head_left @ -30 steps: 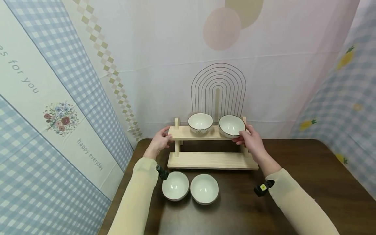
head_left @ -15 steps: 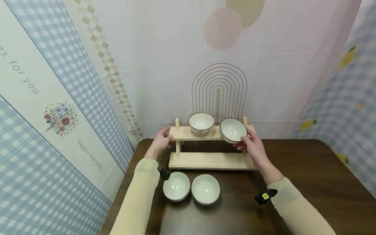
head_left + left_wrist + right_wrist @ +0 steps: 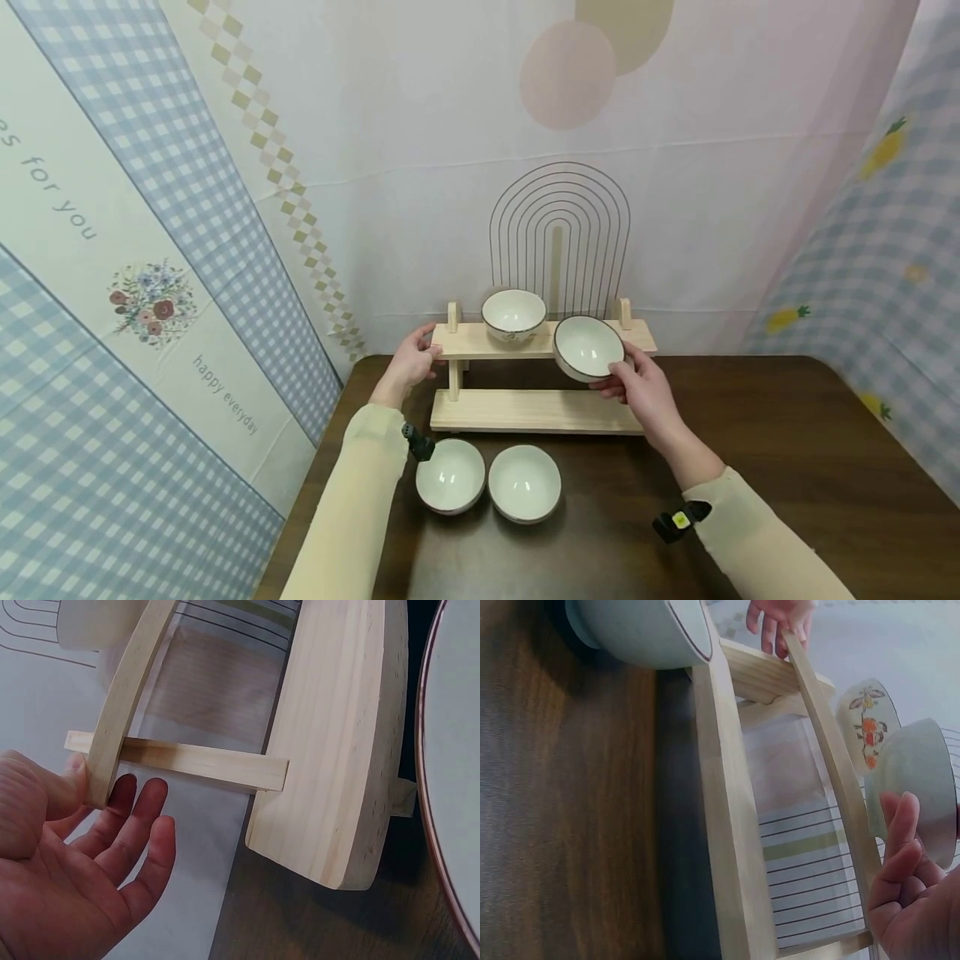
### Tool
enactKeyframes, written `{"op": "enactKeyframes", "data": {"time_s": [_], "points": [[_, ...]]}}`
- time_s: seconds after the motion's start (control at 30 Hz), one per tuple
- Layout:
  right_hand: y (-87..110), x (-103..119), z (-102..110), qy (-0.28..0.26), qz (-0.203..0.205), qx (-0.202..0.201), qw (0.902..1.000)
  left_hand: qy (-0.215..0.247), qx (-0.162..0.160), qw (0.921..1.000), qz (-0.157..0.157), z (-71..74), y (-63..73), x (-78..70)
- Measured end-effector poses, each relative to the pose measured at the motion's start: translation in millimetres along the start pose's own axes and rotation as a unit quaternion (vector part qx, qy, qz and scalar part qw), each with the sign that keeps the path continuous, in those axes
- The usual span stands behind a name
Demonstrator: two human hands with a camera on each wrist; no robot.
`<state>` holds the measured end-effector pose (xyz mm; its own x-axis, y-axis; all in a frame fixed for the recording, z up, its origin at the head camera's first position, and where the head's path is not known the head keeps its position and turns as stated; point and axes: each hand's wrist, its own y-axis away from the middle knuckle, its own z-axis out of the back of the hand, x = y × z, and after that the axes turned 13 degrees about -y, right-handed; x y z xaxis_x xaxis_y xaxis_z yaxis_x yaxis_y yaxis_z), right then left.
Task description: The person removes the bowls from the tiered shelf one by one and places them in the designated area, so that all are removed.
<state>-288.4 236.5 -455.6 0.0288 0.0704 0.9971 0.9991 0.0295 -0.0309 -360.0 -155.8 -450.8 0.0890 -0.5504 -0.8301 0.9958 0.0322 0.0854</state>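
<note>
My right hand pinches a white, dark-rimmed bowl at its right side, thumb at the rim and fingers under it. This bowl overlaps the upper board's front edge in the head view, tilted toward me. In the right wrist view, the held bowl shows a plain pale outside. With thumb and fingers, my left hand grips the left end of the two-tier wooden shelf; the left wrist view shows the thumb against the board. A second bowl with a flower pattern stands on the upper tier.
Two more white bowls, a left one and a right one, stand side by side on the dark wooden table before the shelf. Behind rises a patterned cloth, with checked cloth at both sides.
My right hand has brought the right bowl from the upper tier forward and down, tilting it toward me. My left hand keeps its grip on the shelf end.
</note>
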Motion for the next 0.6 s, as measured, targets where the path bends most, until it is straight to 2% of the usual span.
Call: {"op": "enactKeyframes", "data": {"time_s": [0.4, 0.6], "points": [[15.3, -13, 2, 0.010, -0.024, 0.005, 0.9997, 0.000, 0.006, 1.0000, -0.001, 1.0, 1.1, 1.5], [34.1, -19, -1, 0.032, -0.039, 0.000, 0.9987, 0.002, 0.016, 0.9998, -0.007, 4.1, 4.9, 2.8]]}}
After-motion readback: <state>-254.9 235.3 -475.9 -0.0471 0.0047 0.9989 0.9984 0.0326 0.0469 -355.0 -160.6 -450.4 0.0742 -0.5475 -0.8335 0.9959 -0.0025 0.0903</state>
